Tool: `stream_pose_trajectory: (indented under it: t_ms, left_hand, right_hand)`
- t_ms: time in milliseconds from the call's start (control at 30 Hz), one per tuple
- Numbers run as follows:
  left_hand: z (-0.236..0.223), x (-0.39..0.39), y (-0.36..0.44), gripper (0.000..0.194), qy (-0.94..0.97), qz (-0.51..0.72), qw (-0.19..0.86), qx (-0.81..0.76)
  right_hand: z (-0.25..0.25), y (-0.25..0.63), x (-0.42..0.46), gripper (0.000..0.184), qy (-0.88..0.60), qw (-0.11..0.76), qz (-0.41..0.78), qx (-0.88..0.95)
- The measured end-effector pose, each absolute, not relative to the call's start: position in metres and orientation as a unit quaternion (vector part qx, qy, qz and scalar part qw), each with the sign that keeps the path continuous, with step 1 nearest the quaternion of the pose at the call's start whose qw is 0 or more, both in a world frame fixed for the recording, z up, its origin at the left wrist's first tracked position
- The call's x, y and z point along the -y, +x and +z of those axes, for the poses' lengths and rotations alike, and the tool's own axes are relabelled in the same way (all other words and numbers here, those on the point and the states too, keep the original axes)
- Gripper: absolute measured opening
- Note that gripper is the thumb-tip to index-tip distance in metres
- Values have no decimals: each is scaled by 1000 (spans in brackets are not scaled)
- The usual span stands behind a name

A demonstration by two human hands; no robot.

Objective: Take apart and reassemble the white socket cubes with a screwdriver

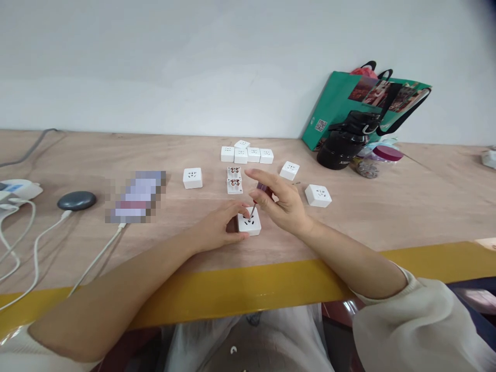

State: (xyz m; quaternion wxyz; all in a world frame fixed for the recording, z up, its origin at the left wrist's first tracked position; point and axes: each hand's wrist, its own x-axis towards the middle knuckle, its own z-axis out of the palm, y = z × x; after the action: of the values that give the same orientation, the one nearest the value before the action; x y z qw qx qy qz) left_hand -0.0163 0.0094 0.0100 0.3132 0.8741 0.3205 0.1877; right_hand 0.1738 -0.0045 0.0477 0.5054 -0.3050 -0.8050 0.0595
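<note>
My left hand (219, 227) grips a white socket cube (250, 223) on the wooden table (387, 206), fingers curled round its left side. My right hand (281, 201) pinches a small screwdriver (257, 199) with a purple handle; its tip points down onto the cube's top face. Just behind the hands lie two opened socket halves (234, 180) showing metal contacts. More white socket cubes sit around: one on the left (192, 177), one on the right (318, 195), another (289, 170) behind my right hand, and a row of several (247, 154) at the back.
A green paper bag (341, 111) leans on the wall at the back right, with a black bottle (343, 142) and a clear container (374, 160) before it. At left lie a dark round puck (76, 200), white cables (23, 243) and a blurred-out object (135, 197). A yellow strip (271, 284) edges the table.
</note>
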Motion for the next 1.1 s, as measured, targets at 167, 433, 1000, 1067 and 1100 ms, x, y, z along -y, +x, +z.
stream_pose_trajectory:
  t_ms: [167, 433, 1000, 1067, 1100]
  left_hand:
    - [8, -10, -17, 30, 876, 195, 314, -310]
    - [6, -11, -18, 31, 881, 197, 307, -301]
    - [0, -13, -21, 27, 901, 200, 272, -274]
    - [2, -12, -20, 27, 900, 201, 271, -275]
    - [3, -11, -20, 27, 900, 199, 272, -276]
  right_hand:
    - [47, 174, 6, 39, -314, 496, 94, 804]
    - [46, 172, 8, 36, -312, 512, 62, 798]
    - [41, 171, 7, 35, -306, 514, 13, 801]
    - [41, 171, 7, 39, -298, 512, 38, 805]
    - [41, 170, 7, 40, -292, 514, 39, 805]
